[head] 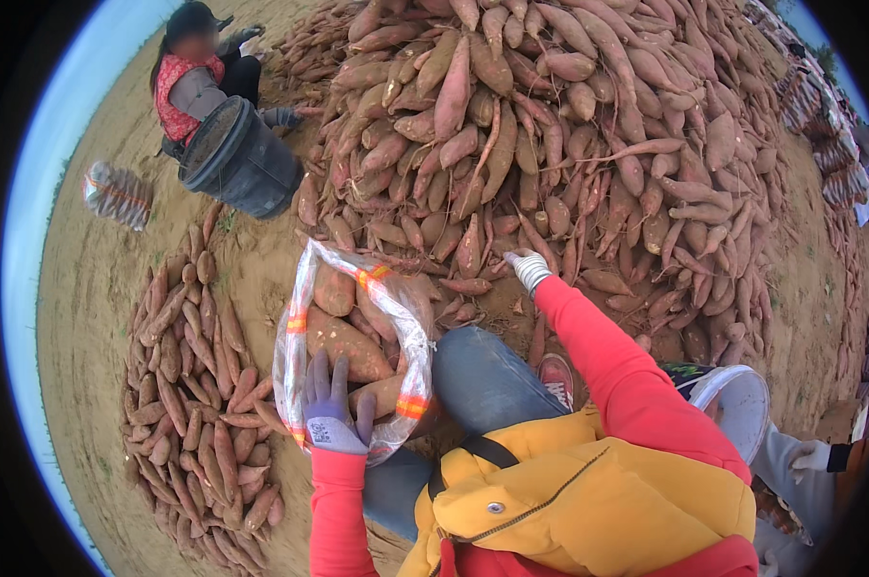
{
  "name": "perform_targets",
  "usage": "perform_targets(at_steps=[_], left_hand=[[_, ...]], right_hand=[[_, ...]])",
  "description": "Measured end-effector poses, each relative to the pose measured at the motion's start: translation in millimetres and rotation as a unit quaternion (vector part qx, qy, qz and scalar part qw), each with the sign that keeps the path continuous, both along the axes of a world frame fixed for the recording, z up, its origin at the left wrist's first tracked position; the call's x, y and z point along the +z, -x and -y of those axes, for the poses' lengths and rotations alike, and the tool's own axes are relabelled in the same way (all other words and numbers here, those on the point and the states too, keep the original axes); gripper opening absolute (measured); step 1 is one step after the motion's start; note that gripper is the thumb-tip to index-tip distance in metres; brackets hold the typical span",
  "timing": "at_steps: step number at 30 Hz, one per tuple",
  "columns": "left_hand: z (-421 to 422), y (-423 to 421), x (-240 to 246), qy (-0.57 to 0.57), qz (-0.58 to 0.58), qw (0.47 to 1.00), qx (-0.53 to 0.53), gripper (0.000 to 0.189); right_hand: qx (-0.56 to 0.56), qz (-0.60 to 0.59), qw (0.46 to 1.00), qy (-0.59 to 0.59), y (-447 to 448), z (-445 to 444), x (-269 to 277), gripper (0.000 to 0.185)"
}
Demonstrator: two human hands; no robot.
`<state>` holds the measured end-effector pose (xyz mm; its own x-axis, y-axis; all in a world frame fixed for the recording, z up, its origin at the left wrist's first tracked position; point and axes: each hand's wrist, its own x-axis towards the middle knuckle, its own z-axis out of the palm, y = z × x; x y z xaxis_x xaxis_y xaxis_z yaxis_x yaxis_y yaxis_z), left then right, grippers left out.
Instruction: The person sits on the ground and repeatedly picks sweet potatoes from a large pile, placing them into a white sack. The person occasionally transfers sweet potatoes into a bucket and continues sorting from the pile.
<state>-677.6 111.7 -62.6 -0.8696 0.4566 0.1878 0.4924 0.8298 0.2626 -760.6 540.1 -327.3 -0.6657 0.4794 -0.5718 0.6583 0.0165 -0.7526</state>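
A clear plastic bag (412, 339) with white and orange bands at its rim stands open before me, holding several large sweet potatoes (348, 346). My left hand (337, 404), in a grey-purple glove, lies at the bag's near left rim with its fingers spread over the inside, against a sweet potato. My right hand (526, 267), with pale ribbed wrapping or glove on it, is at the foot of the big sweet potato heap (506, 144). Its fingertips are close together near a small root; whether they grip it cannot be told.
A smaller sweet potato pile (203, 433) lies left of the bag. A person (189, 86) crouches at upper left beside a dark bucket (250, 162). A filled bag (117, 195) lies farther left. At right are a white bucket (737, 404) and another person's gloved hand (811, 456).
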Motion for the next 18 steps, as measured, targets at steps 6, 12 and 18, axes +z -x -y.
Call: perform_targets(at_steps=[6, 12, 18], left_hand=[[-9.6, 4.1, 6.1, 0.018, 0.03, 0.999, 0.023, 0.065], [-12.3, 10.6, 4.4, 0.011, 0.032, 0.999, 0.027, 0.065], [-15.3, 10.4, 5.4, 0.033, 0.021, 0.999, 0.029, 0.066]], right_hand=[[-0.22, -0.251, 0.939, 0.082, 137.6, -12.6, 27.5, 0.055], [-0.225, -0.167, 0.923, 0.265, 166.8, -45.1, 34.2, 0.039], [-0.215, -0.145, 0.771, 0.582, -2.6, -21.1, 5.9, 0.014]])
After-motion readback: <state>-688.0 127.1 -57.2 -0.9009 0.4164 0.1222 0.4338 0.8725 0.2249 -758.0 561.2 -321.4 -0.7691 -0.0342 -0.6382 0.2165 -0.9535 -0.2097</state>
